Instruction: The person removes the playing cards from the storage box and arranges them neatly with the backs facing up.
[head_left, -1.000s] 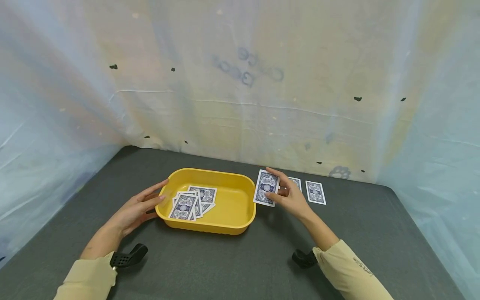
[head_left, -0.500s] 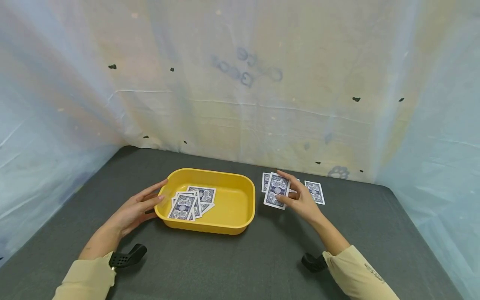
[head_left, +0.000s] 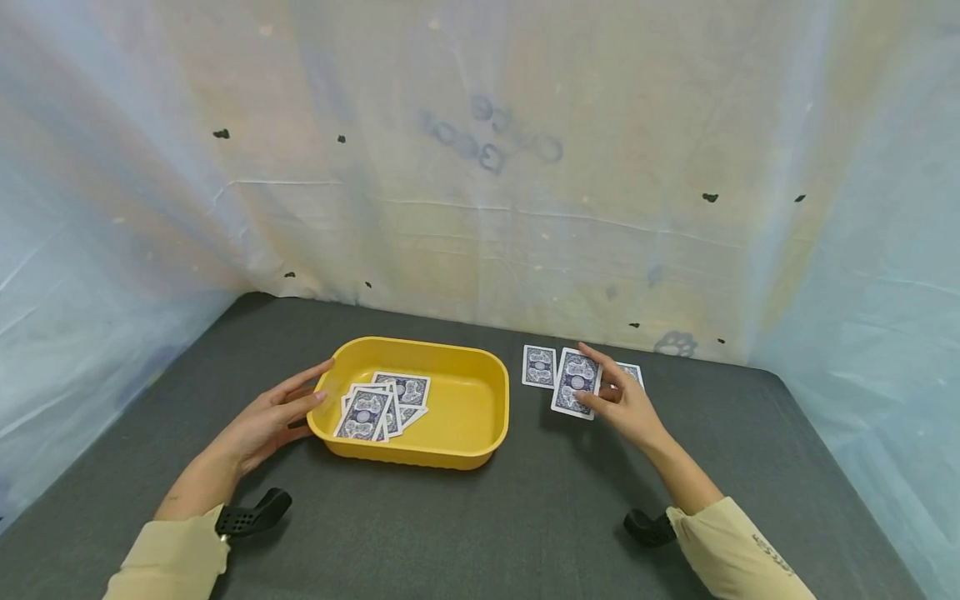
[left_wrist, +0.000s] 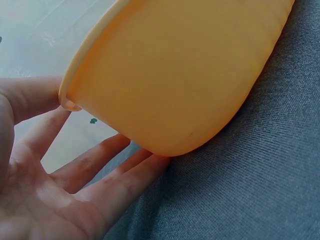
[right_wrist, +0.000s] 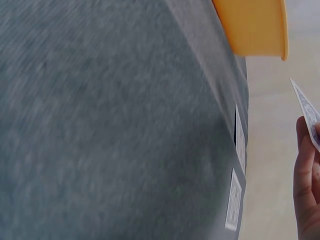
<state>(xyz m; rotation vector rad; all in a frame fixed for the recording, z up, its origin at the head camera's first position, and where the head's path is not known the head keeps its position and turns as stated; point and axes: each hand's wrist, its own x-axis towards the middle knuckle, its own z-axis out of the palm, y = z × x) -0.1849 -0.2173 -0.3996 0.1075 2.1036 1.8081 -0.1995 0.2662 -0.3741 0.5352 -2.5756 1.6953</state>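
Your right hand (head_left: 626, 402) pinches a card (head_left: 576, 393), now carried further right, away from the yellow tray (head_left: 472, 433); left hand (head_left: 270, 421), fingers straight, steadies the tray's side w/ cards inside

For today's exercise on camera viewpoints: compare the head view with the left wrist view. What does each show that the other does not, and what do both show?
Only the head view shows the right hand pinching a card above the table, a card lying flat to its left, another partly hidden behind the hand, and the cards in the tub.

Only the left wrist view shows the tub's outer wall close up, with the fingers straight against its base.

Both show the yellow tub, the left hand touching its end, and the grey table.
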